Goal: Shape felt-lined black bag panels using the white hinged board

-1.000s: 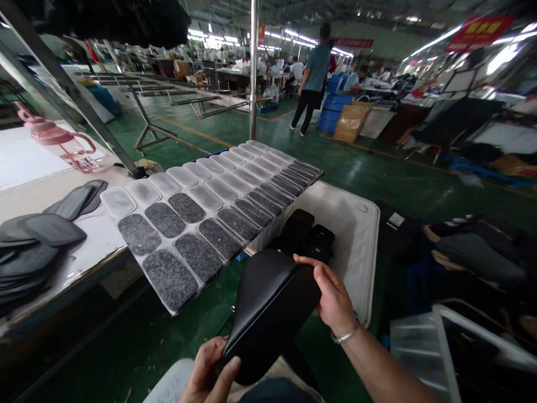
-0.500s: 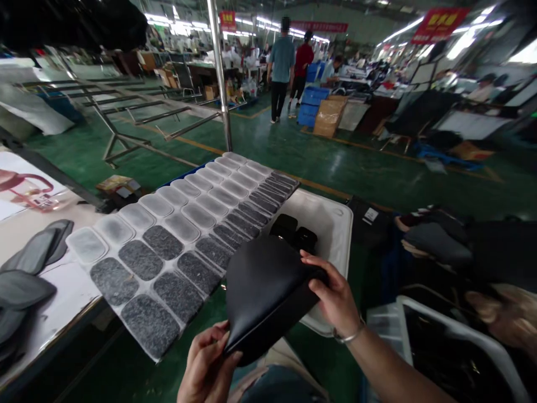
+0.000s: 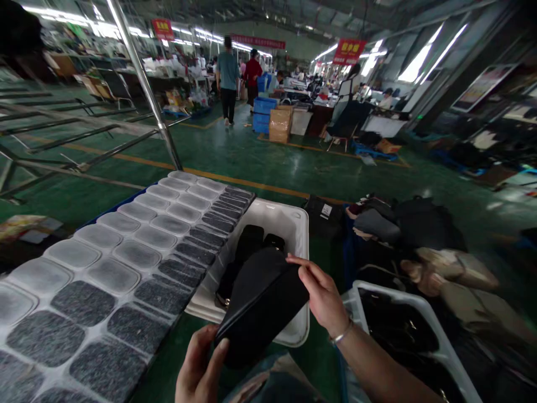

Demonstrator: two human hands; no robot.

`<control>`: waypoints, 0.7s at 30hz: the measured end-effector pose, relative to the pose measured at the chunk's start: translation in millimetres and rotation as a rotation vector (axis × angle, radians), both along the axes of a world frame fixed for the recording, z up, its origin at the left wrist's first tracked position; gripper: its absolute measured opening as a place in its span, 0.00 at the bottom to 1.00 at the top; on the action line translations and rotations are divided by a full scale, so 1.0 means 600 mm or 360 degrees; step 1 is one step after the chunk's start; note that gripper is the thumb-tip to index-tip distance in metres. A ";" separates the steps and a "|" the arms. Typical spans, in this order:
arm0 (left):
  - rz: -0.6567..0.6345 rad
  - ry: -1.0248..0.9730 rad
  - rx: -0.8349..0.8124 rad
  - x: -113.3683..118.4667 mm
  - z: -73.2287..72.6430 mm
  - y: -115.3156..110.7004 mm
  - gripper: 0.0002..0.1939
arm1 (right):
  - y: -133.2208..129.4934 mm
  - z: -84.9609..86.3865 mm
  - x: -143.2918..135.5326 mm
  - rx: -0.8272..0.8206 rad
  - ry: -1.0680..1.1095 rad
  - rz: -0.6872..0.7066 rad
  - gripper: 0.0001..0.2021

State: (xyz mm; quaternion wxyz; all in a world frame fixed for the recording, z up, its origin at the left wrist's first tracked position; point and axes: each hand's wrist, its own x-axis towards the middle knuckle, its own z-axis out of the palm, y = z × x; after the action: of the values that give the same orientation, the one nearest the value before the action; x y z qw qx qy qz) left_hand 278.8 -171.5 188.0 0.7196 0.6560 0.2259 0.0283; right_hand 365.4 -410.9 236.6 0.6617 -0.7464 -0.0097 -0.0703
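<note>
A black, smooth, curved piece that looks like a bag (image 3: 262,305) is held up between both hands, low in the middle of the view. My left hand (image 3: 201,361) pinches its lower left corner between thumb and fingers. At its right end, my right hand (image 3: 321,291) grips the edge, with a bangle on the wrist. Just behind the piece stands a white tub (image 3: 300,235) holding black items (image 3: 247,240). The piece hides part of the tub's contents.
On the left lies a board with rows of grey rounded pads (image 3: 138,246). A metal pole (image 3: 145,84) rises behind it. Another white-rimmed bin (image 3: 436,330) with black items is at lower right, near piled bags (image 3: 377,224). Two people (image 3: 227,81) are upright far off.
The view has swung to the right, so the board and pole appear further left. The black piece has tilted, showing more of its underside, and both hands still hold it.
</note>
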 end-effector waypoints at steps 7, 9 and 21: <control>-0.0065 0.0500 -0.0591 0.048 -0.006 -0.036 0.33 | -0.071 0.027 0.038 -0.0227 0.0192 0.0668 0.28; -0.0153 0.0529 -0.0642 0.056 0.002 -0.050 0.30 | -0.084 0.028 0.047 -0.0405 0.0018 0.0757 0.37; -0.0511 0.0595 -0.0732 0.047 0.022 -0.110 0.60 | -0.027 -0.030 -0.004 -0.0162 0.0076 -0.0127 0.39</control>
State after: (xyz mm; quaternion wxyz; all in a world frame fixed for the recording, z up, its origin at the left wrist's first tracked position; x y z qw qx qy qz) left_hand 307.1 -237.8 201.4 0.7901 0.4976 0.2481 -0.2579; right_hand 363.2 -427.0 218.5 0.6197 -0.7803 0.0324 -0.0780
